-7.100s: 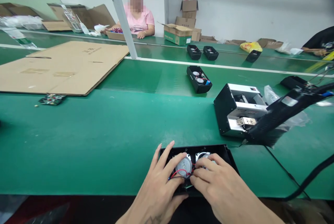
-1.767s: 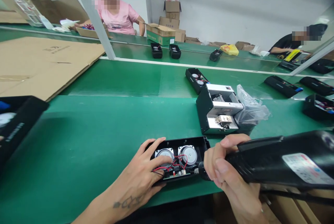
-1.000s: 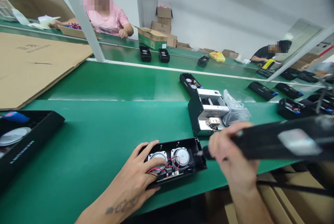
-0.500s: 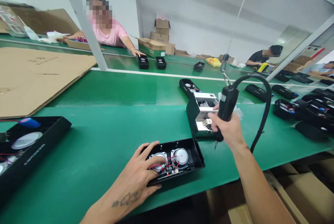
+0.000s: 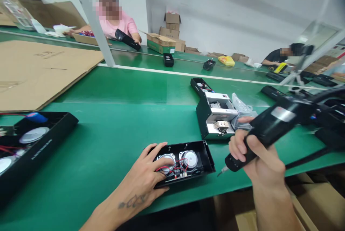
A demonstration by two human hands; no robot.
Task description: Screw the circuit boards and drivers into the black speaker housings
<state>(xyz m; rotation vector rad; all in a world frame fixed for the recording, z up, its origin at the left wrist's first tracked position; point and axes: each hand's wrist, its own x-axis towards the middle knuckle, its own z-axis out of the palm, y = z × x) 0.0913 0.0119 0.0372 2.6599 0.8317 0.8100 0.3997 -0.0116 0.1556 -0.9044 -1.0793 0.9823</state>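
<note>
My left hand [image 5: 145, 173] grips the left end of an open black speaker housing [image 5: 207, 159], its fingers reaching over the rim. Inside the housing sit two round silver speaker drivers, the right driver [image 5: 189, 160] in full sight, and red and black wires. In my right hand [image 5: 260, 159] is a black electric screwdriver [image 5: 277, 118], tilted so its bit points down and left. The tip hangs just right of the housing, apart from it. Behind the housing stands a silver and black screw feeder [image 5: 217, 116].
Another open speaker housing [image 5: 54, 134] lies at the left near a cardboard sheet [image 5: 45, 69]. Beyond the feeder is one more housing [image 5: 201, 85]. Black cases crowd the right side. Across the bench a person in pink [image 5: 121, 26] holds a black case [image 5: 128, 40].
My right hand has brought the screwdriver lower and nearer, tipping it from upright to slanted. My left hand stays on the housing. The person opposite has lifted a black case.
</note>
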